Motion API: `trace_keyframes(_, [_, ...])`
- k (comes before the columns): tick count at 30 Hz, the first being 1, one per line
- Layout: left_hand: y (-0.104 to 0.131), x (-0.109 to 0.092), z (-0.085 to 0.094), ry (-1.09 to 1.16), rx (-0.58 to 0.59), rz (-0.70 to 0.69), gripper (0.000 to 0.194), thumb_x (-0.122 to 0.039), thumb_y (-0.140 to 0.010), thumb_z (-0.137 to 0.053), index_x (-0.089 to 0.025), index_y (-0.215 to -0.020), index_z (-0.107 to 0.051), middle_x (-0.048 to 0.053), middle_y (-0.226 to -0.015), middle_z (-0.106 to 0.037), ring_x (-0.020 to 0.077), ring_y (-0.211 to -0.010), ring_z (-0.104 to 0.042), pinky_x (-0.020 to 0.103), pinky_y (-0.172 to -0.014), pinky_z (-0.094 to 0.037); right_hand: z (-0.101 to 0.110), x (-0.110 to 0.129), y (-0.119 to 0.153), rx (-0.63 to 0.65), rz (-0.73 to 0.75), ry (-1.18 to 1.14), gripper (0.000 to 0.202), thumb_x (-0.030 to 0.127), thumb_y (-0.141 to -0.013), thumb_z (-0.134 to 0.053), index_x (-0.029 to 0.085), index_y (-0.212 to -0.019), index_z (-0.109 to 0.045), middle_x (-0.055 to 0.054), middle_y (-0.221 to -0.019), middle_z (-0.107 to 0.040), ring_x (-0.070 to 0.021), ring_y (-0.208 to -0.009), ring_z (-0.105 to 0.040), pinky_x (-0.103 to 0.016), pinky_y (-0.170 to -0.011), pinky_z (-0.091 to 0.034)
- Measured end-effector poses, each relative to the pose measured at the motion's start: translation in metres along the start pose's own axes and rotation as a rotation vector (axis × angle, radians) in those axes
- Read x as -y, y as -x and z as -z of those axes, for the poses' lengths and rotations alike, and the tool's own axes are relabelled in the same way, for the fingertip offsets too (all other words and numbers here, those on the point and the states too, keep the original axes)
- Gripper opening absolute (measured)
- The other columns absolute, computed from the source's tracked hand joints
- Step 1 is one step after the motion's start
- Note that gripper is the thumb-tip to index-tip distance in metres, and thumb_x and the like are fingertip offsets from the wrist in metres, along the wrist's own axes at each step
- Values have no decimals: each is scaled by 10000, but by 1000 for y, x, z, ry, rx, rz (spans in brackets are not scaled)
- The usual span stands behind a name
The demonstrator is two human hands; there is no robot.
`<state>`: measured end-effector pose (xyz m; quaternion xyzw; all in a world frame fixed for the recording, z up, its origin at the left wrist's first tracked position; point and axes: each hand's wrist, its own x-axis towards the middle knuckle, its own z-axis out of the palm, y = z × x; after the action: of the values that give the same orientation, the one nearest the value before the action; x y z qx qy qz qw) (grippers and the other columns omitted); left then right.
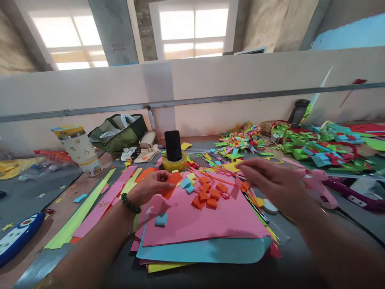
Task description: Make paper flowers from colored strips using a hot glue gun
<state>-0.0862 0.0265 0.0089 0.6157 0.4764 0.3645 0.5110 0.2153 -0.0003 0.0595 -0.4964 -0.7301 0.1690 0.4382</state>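
Note:
My left hand (153, 185) pinches an orange paper strip (172, 186) above the left part of a pink sheet (204, 224). Several small folded orange paper pieces (203, 196) lie grouped on that sheet, with light blue folded pieces (187, 184) beside them. A single blue piece (161, 219) sits nearer to me. Under the pink sheet is a light blue sheet (198, 251), over a yellow one (168, 267). Slightly blurred, my right hand (267, 180) hovers over the sheet's right edge, fingers stretched out, holding nothing that I can see.
A phone (173, 145) stands in a tape roll (175, 162) behind the sheets. Long green (81, 212) and pink strips (105, 204) lie left, near a tumbler (78, 151). To the right are a pink glue gun (319, 186) and heaped paper crafts (325, 146).

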Motion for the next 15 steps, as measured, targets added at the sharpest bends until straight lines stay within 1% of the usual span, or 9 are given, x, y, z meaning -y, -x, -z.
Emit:
trace_keyframes(2, [1,-2,-1,63,0,-20,349,-358,-600,-741,-166,-784,-515,-28,-687,-524,89,-583,-495,227,-545,-404,-31,15,-24,220,65,-93,402,531,-802,-527,167,-912,-657,-7,-705,-569,-111,-608,-478,-212,-527,-375])
trace_keyframes(3, [1,-3,-1,85,0,-30,357,-354,-585,-756,-161,-775,-524,-25,-692,-527,88,-587,-493,226,-547,-401,-48,19,-33,349,60,-120,415,537,-790,-538,160,-915,-659,-5,-703,-563,-108,-604,-470,-208,-512,-363])
trace_keyframes(4, [2,-4,-2,101,-1,-40,364,-351,-568,-770,-156,-763,-532,-24,-693,-529,86,-588,-489,222,-545,-392,-65,20,-39,443,32,-155,427,544,-776,-555,152,-908,-658,3,-672,-546,-102,-585,-459,-201,-489,-346])
trace_keyframes(6, [2,-4,-5,129,-4,-56,376,-348,-544,-793,-148,-748,-548,-24,-694,-538,82,-590,-486,216,-541,-375,-93,18,-43,569,-16,-252,410,536,-741,-604,141,-843,-648,23,-611,-515,-86,-548,-437,-192,-468,-326])
trace_keyframes(8, [2,-5,-8,159,-4,-65,384,-345,-533,-805,-146,-744,-554,-30,-686,-547,79,-589,-488,213,-544,-370,-111,13,-39,625,-59,-349,381,520,-724,-627,139,-726,-616,35,-568,-506,-63,-492,-409,-184,-443,-311])
trace_keyframes(10, [3,-6,-8,194,1,-70,383,-333,-536,-807,-150,-754,-551,-40,-674,-547,76,-582,-487,213,-546,-374,-117,11,-35,646,-112,-406,379,510,-714,-635,141,-647,-580,32,-555,-532,-47,-442,-394,-181,-422,-310])
trace_keyframes(12, [4,-8,-5,210,4,-73,372,-307,-544,-801,-159,-759,-536,-49,-665,-536,72,-573,-478,211,-545,-378,-111,13,-33,668,-165,-422,382,511,-699,-645,139,-642,-578,22,-556,-562,-46,-412,-404,-185,-413,-327])
trace_keyframes(14, [6,-11,4,153,15,-69,348,-288,-563,-780,-164,-769,-529,-44,-678,-536,76,-583,-480,210,-544,-380,-94,20,-33,721,-157,-405,374,504,-708,-647,135,-672,-596,10,-565,-577,-57,-425,-434,-192,-428,-352])
trace_keyframes(15, [7,-13,11,95,18,-68,332,-285,-575,-765,-166,-778,-531,-37,-695,-541,82,-598,-489,211,-551,-384,-80,23,-32,738,-124,-384,366,498,-730,-634,136,-682,-602,11,-562,-569,-61,-436,-440,-192,-435,-355])
